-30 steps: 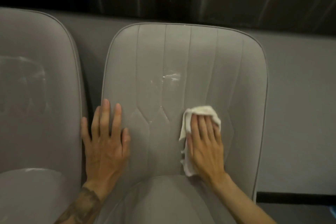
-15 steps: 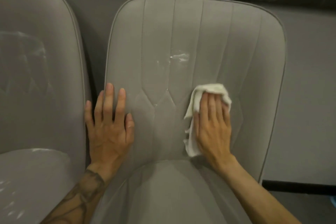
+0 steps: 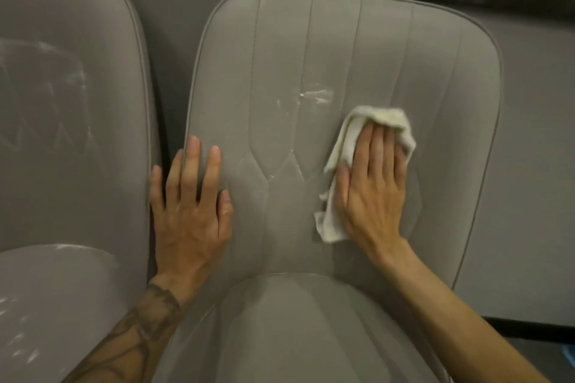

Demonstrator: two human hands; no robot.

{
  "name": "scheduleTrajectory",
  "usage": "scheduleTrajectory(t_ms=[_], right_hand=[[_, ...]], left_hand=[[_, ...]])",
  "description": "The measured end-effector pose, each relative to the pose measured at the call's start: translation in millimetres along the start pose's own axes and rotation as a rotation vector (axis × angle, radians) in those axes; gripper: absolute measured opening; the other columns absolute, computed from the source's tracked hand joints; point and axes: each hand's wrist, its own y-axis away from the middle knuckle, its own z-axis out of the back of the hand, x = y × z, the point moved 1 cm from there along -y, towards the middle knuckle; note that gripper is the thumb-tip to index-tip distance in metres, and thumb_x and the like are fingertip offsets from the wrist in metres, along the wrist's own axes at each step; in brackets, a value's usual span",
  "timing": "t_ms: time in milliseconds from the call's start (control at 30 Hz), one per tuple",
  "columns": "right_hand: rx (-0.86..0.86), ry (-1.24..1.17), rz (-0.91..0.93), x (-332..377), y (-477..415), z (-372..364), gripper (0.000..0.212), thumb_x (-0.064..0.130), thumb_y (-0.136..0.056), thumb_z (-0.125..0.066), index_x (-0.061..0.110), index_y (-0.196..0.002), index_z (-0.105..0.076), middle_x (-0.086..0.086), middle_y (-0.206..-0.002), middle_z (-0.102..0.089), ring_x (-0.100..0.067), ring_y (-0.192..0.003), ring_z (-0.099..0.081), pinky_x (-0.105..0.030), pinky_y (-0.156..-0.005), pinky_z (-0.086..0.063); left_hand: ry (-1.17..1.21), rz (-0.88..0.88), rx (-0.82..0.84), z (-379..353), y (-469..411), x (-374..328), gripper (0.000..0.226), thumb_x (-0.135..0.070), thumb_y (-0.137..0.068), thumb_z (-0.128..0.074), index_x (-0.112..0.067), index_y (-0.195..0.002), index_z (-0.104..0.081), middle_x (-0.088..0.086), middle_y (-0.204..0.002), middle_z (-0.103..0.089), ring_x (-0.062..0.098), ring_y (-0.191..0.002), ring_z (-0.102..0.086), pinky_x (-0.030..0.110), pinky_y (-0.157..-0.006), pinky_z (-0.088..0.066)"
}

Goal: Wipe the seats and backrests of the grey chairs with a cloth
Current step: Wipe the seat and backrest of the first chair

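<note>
Right hand [image 3: 371,186]: flat, fingers together and straight, palm pressing a white cloth [image 3: 337,158] against the chair backrest [image 3: 342,50]. Not a pinch or a fist; the cloth is pinned under the open palm.
Left hand [image 3: 189,205]: flat and empty, fingers spread, palm on the left edge of the same backrest. Little finger lies in or over the gap toward the neighbouring chair. Forearm carries a tattoo [image 3: 137,326].
Cloth: crumpled, edges showing above the right fingertips and along the thumb side down to the wrist. The part under the palm is hidden.
Backrest: grey, upright, vertical stitched panels meeting a zigzag seam between the two hands. Both hands sit on its lower half.
Smear [image 3: 314,95]: pale streaks above and to the left of the right hand, near the cloth's top edge, not touching it. A fainter streak lies along the zigzag seam between the hands.
Seat [image 3: 289,329]: grey, directly below both hands, between the two forearms.
Second chair [image 3: 62,102]: grey, just left of the left hand; pale wipe marks on its backrest and bright flecks on its seat.
Wall [image 3: 538,165]: grey, plain, right of the right hand behind the chair.
</note>
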Motion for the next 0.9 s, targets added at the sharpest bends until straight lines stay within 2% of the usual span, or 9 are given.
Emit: scheduleTrajectory(t_ms=[67, 133, 200, 267, 367, 533, 767, 833, 900], right_hand=[[-0.052, -0.048, -0.102, 8, -17, 0, 0.069, 0.038, -0.107, -0.031, 0.008, -0.164, -0.007, -0.011, -0.173, -0.006, -0.026, -0.161, -0.004, -0.045, -0.131, -0.005], [0.051, -0.004, 0.005, 15, 21, -8, 0.075, 0.038, -0.104, -0.039, 0.006, -0.164, -0.008, -0.014, -0.172, -0.005, -0.029, -0.161, -0.006, -0.047, -0.131, -0.004], [0.188, 0.038, 0.152, 17, 87, -13, 0.077, 0.035, -0.102, -0.049, 0.004, -0.163, -0.013, -0.015, -0.171, -0.009, -0.033, -0.158, -0.020, -0.046, -0.130, -0.006], [0.231, 0.067, 0.232, 12, 123, -12, 0.074, 0.032, -0.101, -0.053, 0.004, -0.161, -0.020, -0.013, -0.170, -0.017, -0.034, -0.154, -0.030, -0.042, -0.130, -0.010], [0.169, 0.053, 0.197, 9, 80, -7, 0.071, 0.029, -0.104, -0.046, 0.003, -0.162, -0.016, -0.016, -0.169, -0.018, -0.031, -0.159, -0.013, -0.044, -0.130, -0.006], [-0.101, -0.076, -0.118, 20, -24, -3, 0.065, 0.037, -0.109, -0.028, 0.008, -0.164, -0.009, -0.010, -0.172, -0.011, -0.024, -0.161, -0.006, -0.044, -0.131, -0.009], [0.150, -0.018, 0.093, 28, 83, -12, 0.075, 0.030, -0.105, -0.047, 0.007, -0.164, -0.008, -0.014, -0.169, -0.019, -0.027, -0.159, -0.016, -0.042, -0.131, -0.007], [0.142, 0.009, 0.119, 23, 63, -2, 0.071, 0.029, -0.105, -0.044, 0.006, -0.164, -0.010, -0.015, -0.169, -0.019, -0.028, -0.159, -0.015, -0.041, -0.131, -0.005], [0.043, 0.000, 0.088, 17, 16, 5, 0.067, 0.030, -0.107, -0.038, 0.006, -0.164, -0.011, -0.015, -0.170, -0.015, -0.027, -0.160, -0.009, -0.042, -0.131, -0.002]], left_hand=[[0.009, -0.006, -0.004, 1, 0, -1, 0.066, -0.030, -0.105, -0.041, -0.018, -0.166, -0.021, 0.011, -0.174, -0.014, 0.035, -0.155, -0.030, 0.058, -0.129, -0.015], [0.006, -0.004, -0.008, 0, -1, -1, 0.065, -0.030, -0.105, -0.041, -0.018, -0.166, -0.022, 0.012, -0.173, -0.015, 0.036, -0.154, -0.031, 0.058, -0.128, -0.016], [0.011, -0.002, -0.009, 0, 0, -1, 0.065, -0.030, -0.106, -0.041, -0.017, -0.166, -0.022, 0.012, -0.173, -0.016, 0.035, -0.154, -0.031, 0.058, -0.128, -0.016], [0.005, -0.001, -0.012, 0, 0, -1, 0.065, -0.030, -0.105, -0.042, -0.018, -0.166, -0.022, 0.011, -0.174, -0.015, 0.035, -0.155, -0.031, 0.058, -0.129, -0.015], [0.001, -0.001, -0.014, -1, 0, -1, 0.066, -0.031, -0.106, -0.042, -0.019, -0.166, -0.021, 0.010, -0.174, -0.014, 0.033, -0.155, -0.031, 0.059, -0.128, -0.013], [-0.012, 0.003, -0.030, -4, 1, 0, 0.065, -0.035, -0.107, -0.037, -0.023, -0.167, -0.016, 0.006, -0.175, -0.011, 0.031, -0.155, -0.034, 0.065, -0.127, -0.009], [-0.019, 0.001, -0.051, -6, 1, 1, 0.064, -0.035, -0.108, -0.038, -0.022, -0.167, -0.017, 0.006, -0.175, -0.011, 0.029, -0.155, -0.033, 0.065, -0.127, -0.010], [-0.021, 0.007, -0.039, -3, 0, 0, 0.064, -0.035, -0.107, -0.038, -0.021, -0.167, -0.018, 0.006, -0.175, -0.012, 0.030, -0.154, -0.035, 0.066, -0.126, -0.011], [-0.021, 0.010, -0.032, -2, -1, 0, 0.064, -0.035, -0.107, -0.038, -0.021, -0.167, -0.019, 0.006, -0.175, -0.013, 0.031, -0.153, -0.036, 0.067, -0.125, -0.013]])
